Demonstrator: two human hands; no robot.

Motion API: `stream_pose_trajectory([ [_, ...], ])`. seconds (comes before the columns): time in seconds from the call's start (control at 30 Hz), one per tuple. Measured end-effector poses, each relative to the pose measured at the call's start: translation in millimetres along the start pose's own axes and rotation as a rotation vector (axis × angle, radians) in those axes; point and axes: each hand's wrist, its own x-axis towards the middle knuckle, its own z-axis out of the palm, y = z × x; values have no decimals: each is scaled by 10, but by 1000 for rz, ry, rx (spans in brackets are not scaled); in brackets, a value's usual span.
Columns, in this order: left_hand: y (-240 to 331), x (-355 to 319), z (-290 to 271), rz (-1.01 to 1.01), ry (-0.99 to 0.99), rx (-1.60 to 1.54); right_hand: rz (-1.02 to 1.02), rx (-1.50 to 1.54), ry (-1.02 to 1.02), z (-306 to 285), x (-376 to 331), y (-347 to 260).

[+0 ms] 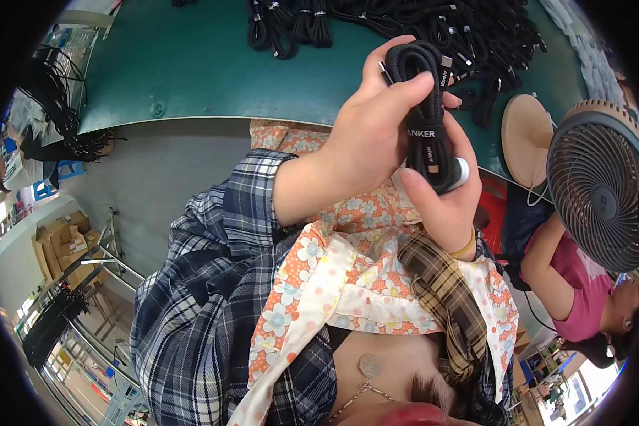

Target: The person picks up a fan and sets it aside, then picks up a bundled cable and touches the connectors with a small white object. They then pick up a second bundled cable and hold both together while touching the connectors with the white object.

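Over the near edge of the green table, a coiled black braided cable is held up between my two hands. A black band wraps the middle of the coil, and metal plug ends show at its side and lower part. My left hand grips the upper part, its thumb pressed across the loop. Closed round the lower end is my right hand, its thumb on the near side and fingers along the right. A white cap or wrap shows at a right-hand finger. Some fingers are hidden behind the coil.
On the green table lie a heap of black cables and several coiled bundles. A fan stands at the right beside a round beige base. Another person sits right. Black cables hang at the left.
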Motion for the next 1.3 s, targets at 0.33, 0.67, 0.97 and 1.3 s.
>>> stream_pose_trajectory([
  [0.33, 50, 6, -77, 17, -318, -20, 150, 398, -94, -200, -85, 43],
  [0.67, 10, -8, -63, 100, -406, 145, 125, 315, -150, -288, -111, 98],
  [0.97, 28, -7, -56, 31, -196, 22, -306, 190, 205, 6, -16, 22],
  [1.3, 12, 12, -103, -85, -110, -194, -537, -603, 78, -251, 42, 38],
])
